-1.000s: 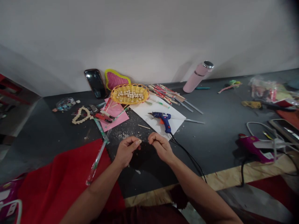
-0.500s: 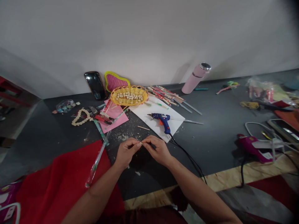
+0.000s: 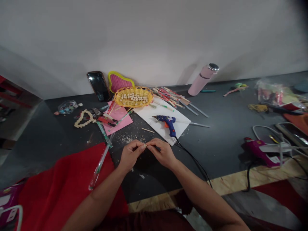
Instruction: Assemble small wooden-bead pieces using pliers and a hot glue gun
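My left hand (image 3: 131, 154) and my right hand (image 3: 161, 153) meet fingertip to fingertip over the dark table. Both are closed in a pinch on a tiny pale piece (image 3: 145, 145), too small and too covered to name. Just beyond them lie whitish crumbs (image 3: 127, 139) and a short thin stick (image 3: 148, 130). Further off, a blue glue gun (image 3: 166, 122) rests on a white sheet (image 3: 154, 117), its nozzle pointing left. Behind it stands a yellow woven basket (image 3: 133, 103) holding several small pale pieces.
Left of the basket are pliers with red handles (image 3: 106, 120), a beaded loop (image 3: 83, 119), pink paper (image 3: 122, 120) and a phone (image 3: 98, 85). Wrapped sticks (image 3: 168, 96) and a pink bottle (image 3: 202, 80) stand behind. A red cloth (image 3: 69, 179) covers the left front; a black cord (image 3: 192, 160) runs right.
The view has shifted very slightly. Both hands keep their pinch in nearly the same place, with only a small shift of the fingers.
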`<state>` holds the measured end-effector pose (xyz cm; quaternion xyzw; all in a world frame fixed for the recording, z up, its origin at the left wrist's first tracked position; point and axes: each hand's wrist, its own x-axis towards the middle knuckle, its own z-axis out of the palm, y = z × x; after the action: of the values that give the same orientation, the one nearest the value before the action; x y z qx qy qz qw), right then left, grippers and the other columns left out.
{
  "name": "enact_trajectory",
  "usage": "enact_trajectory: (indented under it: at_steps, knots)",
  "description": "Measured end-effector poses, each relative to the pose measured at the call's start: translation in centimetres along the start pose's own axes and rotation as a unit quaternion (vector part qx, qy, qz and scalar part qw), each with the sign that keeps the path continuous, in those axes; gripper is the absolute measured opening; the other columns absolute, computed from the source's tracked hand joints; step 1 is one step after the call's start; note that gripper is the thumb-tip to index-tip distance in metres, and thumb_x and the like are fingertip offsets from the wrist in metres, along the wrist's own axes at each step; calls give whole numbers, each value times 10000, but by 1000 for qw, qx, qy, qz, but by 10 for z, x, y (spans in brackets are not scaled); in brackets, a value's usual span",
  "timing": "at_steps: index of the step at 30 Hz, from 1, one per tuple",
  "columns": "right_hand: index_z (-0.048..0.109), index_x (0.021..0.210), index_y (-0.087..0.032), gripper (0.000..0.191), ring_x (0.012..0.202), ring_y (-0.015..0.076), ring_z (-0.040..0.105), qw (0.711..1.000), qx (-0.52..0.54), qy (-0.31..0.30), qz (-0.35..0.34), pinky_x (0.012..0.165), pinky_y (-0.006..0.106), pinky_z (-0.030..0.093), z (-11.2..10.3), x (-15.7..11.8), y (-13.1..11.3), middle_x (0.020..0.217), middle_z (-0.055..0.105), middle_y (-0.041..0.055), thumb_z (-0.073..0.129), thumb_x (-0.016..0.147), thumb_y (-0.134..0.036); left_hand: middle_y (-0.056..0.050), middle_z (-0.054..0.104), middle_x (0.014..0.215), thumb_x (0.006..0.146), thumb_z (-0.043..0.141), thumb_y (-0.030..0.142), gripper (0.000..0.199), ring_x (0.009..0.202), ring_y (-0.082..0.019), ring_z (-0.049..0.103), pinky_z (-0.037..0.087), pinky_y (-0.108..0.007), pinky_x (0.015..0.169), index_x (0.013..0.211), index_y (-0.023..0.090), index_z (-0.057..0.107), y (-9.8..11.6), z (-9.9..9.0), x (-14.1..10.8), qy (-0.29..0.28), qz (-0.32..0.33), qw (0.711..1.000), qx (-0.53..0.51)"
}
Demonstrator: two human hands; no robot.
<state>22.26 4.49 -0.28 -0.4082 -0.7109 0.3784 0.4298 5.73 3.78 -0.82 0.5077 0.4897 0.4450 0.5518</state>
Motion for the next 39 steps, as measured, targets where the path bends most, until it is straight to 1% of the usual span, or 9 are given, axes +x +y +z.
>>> enact_trajectory:
  at_steps: [3,5,14,22,25,28,31,33,39]
  knots:
    - [647,921,-206,112,790,146,595,1000,12,7,-10,723,277,474,0,0,-1,840,646,43,580,834,-227,5,559,658,724,661,289,123,626,-116,489,377,-224,588,744,167,659,-2,1,0,2,-30,999,-39]
    - [650,892,-207,90,769,143,592,1000,23,16,-2,703,272,472,0,-1,-1,819,638,37,592,826,-227,4,571,666,714,672,279,116,626,-114,495,381,-221,588,739,166,660,-2,1,-1,4,-28,999,-39]
    - [669,816,-197,70,717,133,587,993,101,20,51,641,252,463,2,-2,2,773,626,27,633,795,-253,-20,621,710,728,660,213,46,688,-134,559,426,-245,653,712,177,683,5,-2,0,11,112,991,79]
    - [673,805,-193,67,715,133,594,993,102,6,53,646,250,469,3,-2,3,766,634,29,628,798,-241,-24,613,706,742,645,195,48,683,-136,560,426,-246,636,711,183,680,2,-1,-2,17,149,982,113]
    - [665,820,-191,85,714,131,594,993,97,13,59,644,247,471,4,-3,5,771,634,27,612,811,-256,-22,611,717,744,645,204,46,698,-136,553,419,-247,653,720,185,679,0,-1,-2,18,134,985,106]
    - [652,915,-198,128,740,133,596,996,80,5,50,666,252,482,4,-3,5,814,640,31,593,825,-266,-16,597,725,754,638,230,65,700,-130,537,408,-243,662,726,182,672,-3,0,-2,17,77,996,49]
    - [614,1042,-207,238,792,142,594,998,58,0,2,694,264,494,2,-3,4,884,636,46,615,809,-253,-6,578,712,752,641,252,91,679,-116,511,393,-232,647,715,170,655,-6,3,-3,9,11,999,-47]
    - [617,1035,-206,231,829,150,591,998,43,2,-34,730,280,494,2,-2,3,894,634,53,621,805,-230,1,562,693,742,654,258,105,659,-106,491,377,-221,626,704,160,645,-6,4,-3,-4,-20,995,-95]
    - [644,983,-206,165,829,154,584,998,16,2,-54,744,296,494,-2,0,3,856,632,54,595,826,-193,-1,530,661,762,632,302,181,621,-98,458,343,-220,577,680,143,657,-3,3,-3,-22,-30,993,-110]
